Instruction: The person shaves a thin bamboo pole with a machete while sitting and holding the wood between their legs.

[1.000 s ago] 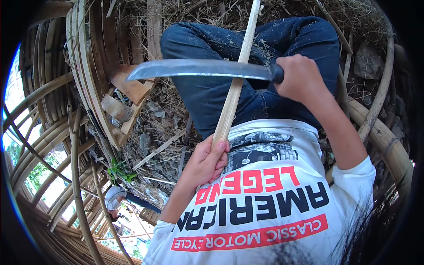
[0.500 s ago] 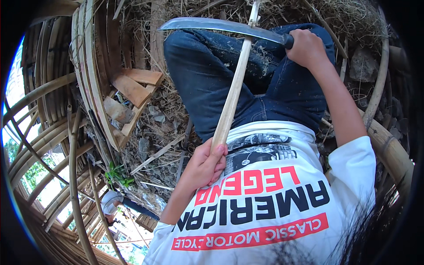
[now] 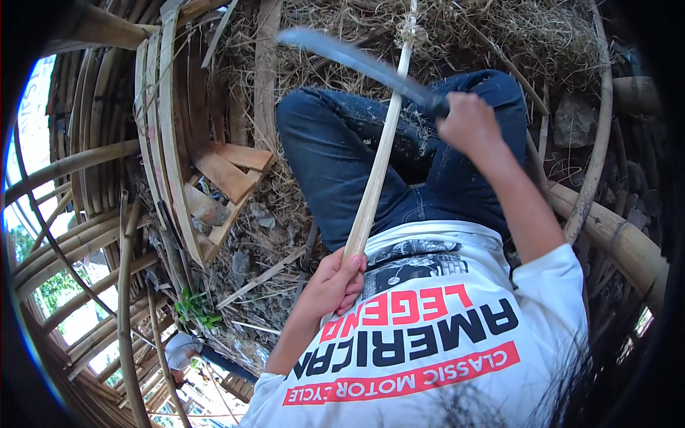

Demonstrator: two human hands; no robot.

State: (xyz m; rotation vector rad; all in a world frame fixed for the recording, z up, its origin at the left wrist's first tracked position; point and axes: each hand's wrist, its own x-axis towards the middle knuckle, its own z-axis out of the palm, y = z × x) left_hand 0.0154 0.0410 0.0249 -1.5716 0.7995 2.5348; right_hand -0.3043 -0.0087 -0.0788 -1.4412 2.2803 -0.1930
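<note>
My left hand (image 3: pixel 338 284) is closed round the near end of a long pale strip, likely split bamboo (image 3: pixel 378 171), close to my shirt. The strip runs away from me over my lap, with curled shavings (image 3: pixel 410 30) clinging near its far end. My right hand (image 3: pixel 471 127) grips the dark handle of a machete (image 3: pixel 357 63). Its long blade, slightly blurred, crosses the strip above my knees and slants up to the far left. Shavings also lie on my dark jeans (image 3: pixel 321 135).
Wooden boards (image 3: pixel 228 175) and long slats (image 3: pixel 171 135) stand at the left, beside a bamboo framework (image 3: pixel 78 164). A thick bamboo pole (image 3: pixel 614 232) lies at my right, near a stone (image 3: pixel 575 121). Dry shavings cover the ground ahead. Another person (image 3: pixel 182 351) is at the lower left.
My right hand has come nearer to me and a little left with the machete, whose blade is now more slanted. My left hand still holds the strip; the whole view has shifted slightly.
</note>
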